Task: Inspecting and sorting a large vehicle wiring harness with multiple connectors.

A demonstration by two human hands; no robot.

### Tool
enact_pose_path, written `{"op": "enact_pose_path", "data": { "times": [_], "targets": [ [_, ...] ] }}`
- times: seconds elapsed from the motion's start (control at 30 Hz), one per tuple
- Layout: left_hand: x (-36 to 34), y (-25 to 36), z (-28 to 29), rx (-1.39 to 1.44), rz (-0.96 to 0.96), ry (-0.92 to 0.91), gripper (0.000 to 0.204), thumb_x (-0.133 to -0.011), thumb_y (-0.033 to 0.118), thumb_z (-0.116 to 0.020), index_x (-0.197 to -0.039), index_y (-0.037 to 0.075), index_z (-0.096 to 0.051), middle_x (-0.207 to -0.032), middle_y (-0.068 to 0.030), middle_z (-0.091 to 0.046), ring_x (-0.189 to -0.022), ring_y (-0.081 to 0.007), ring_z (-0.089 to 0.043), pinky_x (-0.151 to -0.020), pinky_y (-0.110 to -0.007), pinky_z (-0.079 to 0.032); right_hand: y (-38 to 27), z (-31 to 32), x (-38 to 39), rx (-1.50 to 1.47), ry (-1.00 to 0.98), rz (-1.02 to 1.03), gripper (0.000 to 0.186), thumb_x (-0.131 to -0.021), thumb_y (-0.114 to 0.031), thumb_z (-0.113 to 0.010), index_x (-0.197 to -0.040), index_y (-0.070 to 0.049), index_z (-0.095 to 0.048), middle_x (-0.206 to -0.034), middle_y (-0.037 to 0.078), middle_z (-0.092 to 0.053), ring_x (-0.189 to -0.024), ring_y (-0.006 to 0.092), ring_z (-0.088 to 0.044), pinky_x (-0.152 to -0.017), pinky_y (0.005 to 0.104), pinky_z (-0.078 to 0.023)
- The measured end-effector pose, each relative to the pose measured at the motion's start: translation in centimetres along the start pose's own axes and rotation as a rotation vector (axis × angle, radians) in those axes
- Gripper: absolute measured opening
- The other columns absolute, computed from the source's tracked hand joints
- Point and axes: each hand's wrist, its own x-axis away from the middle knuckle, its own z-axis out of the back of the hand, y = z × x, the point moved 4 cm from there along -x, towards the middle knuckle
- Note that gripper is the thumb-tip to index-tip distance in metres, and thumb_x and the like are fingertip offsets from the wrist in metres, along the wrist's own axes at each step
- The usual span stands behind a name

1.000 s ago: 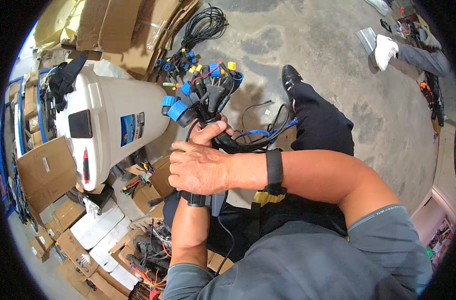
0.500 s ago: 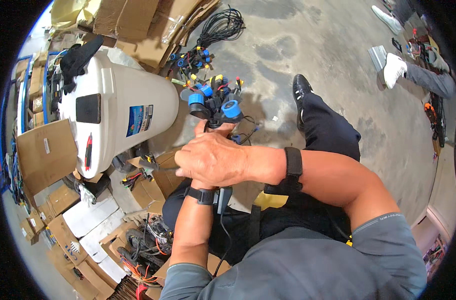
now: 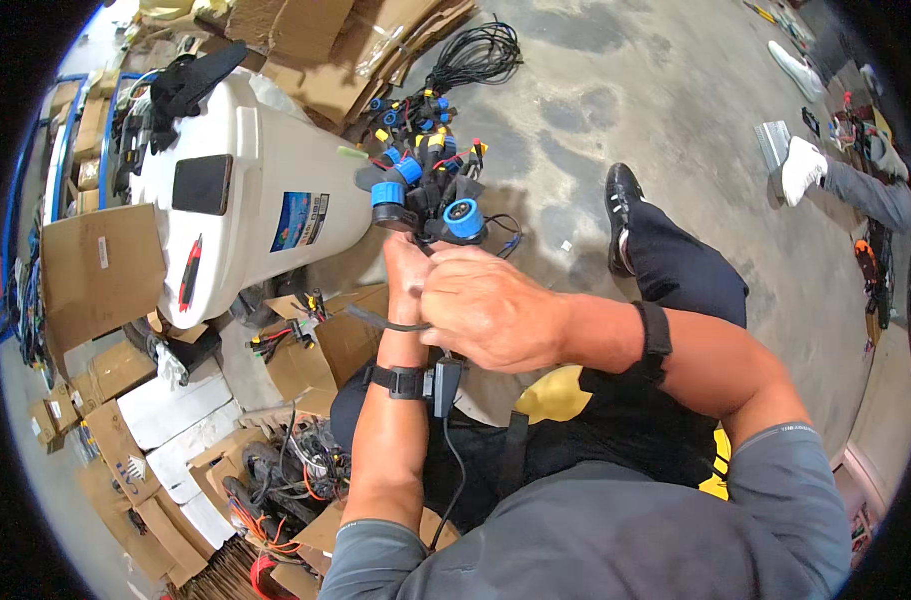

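A bundle of black cables with blue round connectors (image 3: 464, 217) and small yellow and red plugs stands up in front of me. My left hand (image 3: 406, 263) is closed around the lower end of this bundle, its fingers partly hidden behind my other hand. Across it lies my right hand (image 3: 491, 308), closed on a thin dark cable (image 3: 381, 320) whose free end sticks out to the left past my left wrist. Where that cable meets the bundle is hidden by my fingers.
Left of the bundle stands a large white plastic bin (image 3: 256, 170) with a phone (image 3: 203, 184) and a red pen (image 3: 191, 272) on it. More connectors (image 3: 416, 115) and coiled black cable (image 3: 476, 55) lie on the floor beyond. Cardboard boxes (image 3: 101, 270) crowd the left. Another person's shoe (image 3: 804, 170) shows far right.
My right hand has shifted right and turned over the left wrist, and more of the thin cable shows. The bundle stays in my left hand. The whole view has swung slightly.
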Motion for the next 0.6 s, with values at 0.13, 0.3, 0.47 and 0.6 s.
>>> {"op": "enact_pose_path", "data": {
  "times": [0.13, 0.3, 0.47, 0.6],
  "targets": [
    [1.1, 1.3, 1.5, -0.453, -0.334, 0.052, 0.01, -0.073, -0.003, -0.064, -0.078, 0.005, -0.064, -0.076, -0.003, -0.064, -0.067, -0.0114, -0.059, -0.063, -0.029, -0.049, 0.2, 1.3, 0.8, 0.053, -0.04, -0.034, 0.018, -0.078, -0.017, -0.069, -0.083, -0.005, -0.057, -0.089, 0.012, -0.058, -0.103, 0.0321, -0.056, -0.089, 0.0469, -0.041],
    [2.7, 2.8, 1.9, -0.15, -0.294, 0.029, 0.025, -0.062, -0.005, -0.071, -0.085, 0.001, -0.063, -0.079, -0.0046, -0.064, -0.064, -0.0154, -0.06, -0.06, -0.029, -0.05, 1.9, 3.6, 0.6, 0.067, -0.037, -0.125, 0.015, -0.088, -0.018, -0.061, -0.092, -0.004, -0.063, -0.093, 0.011, -0.06, -0.103, 0.0308, -0.054, -0.089, 0.0404, -0.041],
    [4.1, 3.1, 1.5, 0.005, -0.309, -0.07, 0.031, -0.063, -0.002, -0.07, -0.092, -0.002, -0.061, -0.08, -0.009, -0.062, -0.066, -0.0201, -0.062, -0.062, -0.033, -0.053, 3.1, 4.3, -0.2, -0.319, -0.045, -0.456, 0.032, -0.101, -0.028, -0.046, -0.095, -0.002, -0.063, -0.091, 0.008, -0.06, -0.09, 0.0205, -0.055, -0.085, 0.0321, -0.043],
    [5.0, 3.3, 0.9, 0.178, -0.334, -0.174, 0.041, -0.066, 0.006, -0.072, -0.104, -0.002, -0.059, -0.084, -0.0109, -0.063, -0.065, -0.0227, -0.062, -0.062, -0.036, -0.054, 4.8, 4.1, -0.5, -0.535, 0.042, -0.523, 0.038, -0.103, -0.029, -0.041, -0.086, -0.001, -0.06, -0.091, 0.008, -0.068, -0.088, 0.0157, -0.06, -0.084, 0.032, -0.046]
  ]
}}
